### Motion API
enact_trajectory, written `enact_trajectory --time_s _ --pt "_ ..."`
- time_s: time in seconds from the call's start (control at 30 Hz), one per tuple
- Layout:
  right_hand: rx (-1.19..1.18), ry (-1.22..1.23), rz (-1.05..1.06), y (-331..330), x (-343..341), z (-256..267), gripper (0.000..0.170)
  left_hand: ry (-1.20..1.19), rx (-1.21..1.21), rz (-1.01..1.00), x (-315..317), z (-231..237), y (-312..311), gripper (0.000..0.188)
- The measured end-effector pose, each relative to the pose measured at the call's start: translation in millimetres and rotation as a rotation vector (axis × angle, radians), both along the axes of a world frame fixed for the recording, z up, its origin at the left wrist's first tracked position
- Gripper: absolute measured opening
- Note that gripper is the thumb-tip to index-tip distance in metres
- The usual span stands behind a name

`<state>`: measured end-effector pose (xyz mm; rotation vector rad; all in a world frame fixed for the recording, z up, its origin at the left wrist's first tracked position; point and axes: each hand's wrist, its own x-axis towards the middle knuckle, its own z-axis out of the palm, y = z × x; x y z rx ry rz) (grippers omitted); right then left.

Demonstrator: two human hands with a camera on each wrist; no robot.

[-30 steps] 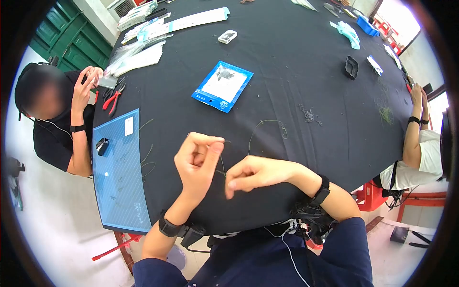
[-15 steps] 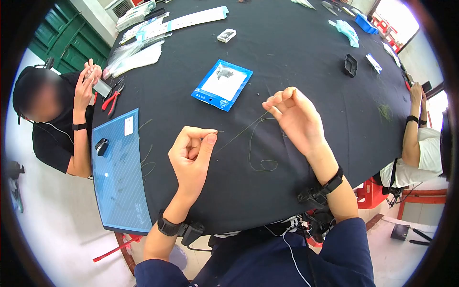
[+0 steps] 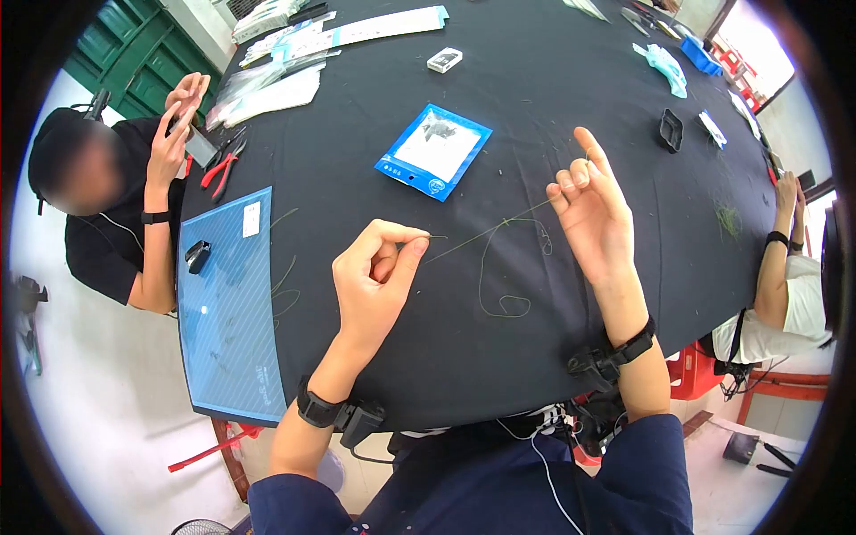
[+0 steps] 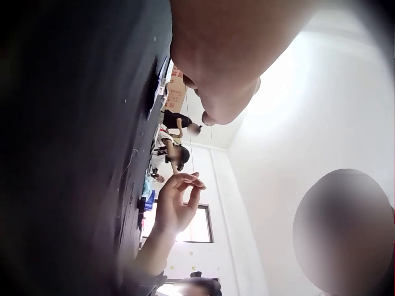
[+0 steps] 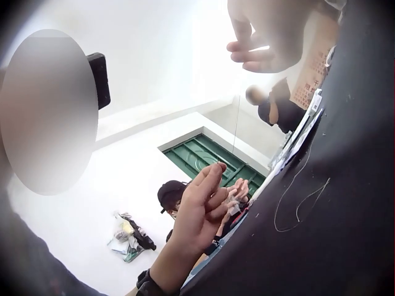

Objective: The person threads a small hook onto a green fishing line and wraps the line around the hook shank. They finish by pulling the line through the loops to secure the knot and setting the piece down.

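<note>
From here I see the left hand point(image 3: 373, 276) and right hand point(image 3: 599, 227) each pinching the green thread point(image 3: 465, 241) above the black tablecloth point(image 3: 446, 357); I judge it featherlight, limp, slippery; best gripped near its ends.

Black-clothed table point(image 3: 481, 374). Blue-edged packet point(image 3: 437, 147) lies flat; small white box point(image 3: 444, 60) beyond it. Left side: translucent blue sheet point(image 3: 230, 312) bearing a small black object point(image 3: 198, 257), possibly a stapler; red-handled pliers point(image 3: 225, 169) just past it, near a person in a black cap point(image 3: 111, 209). Far right: open black tray point(image 3: 670, 131), blue bin point(image 3: 701, 55).
</note>
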<state>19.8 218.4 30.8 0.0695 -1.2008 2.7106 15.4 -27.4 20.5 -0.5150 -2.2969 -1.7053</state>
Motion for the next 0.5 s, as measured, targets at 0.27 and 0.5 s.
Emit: enact_trajectory --time_s 0.27,0.5 --pt "-0.055 0.076 0.034 9.1 -0.5 -5.2 0.049 -0.023 -0.074 0.054 -3.9 -4.1 1.4 0.003" --pt "0.126 0.069 0.055 6.9 4.6 1.0 0.044 -0.018 -0.149 0.103 -5.7 -5.1 -1.3 0.004"
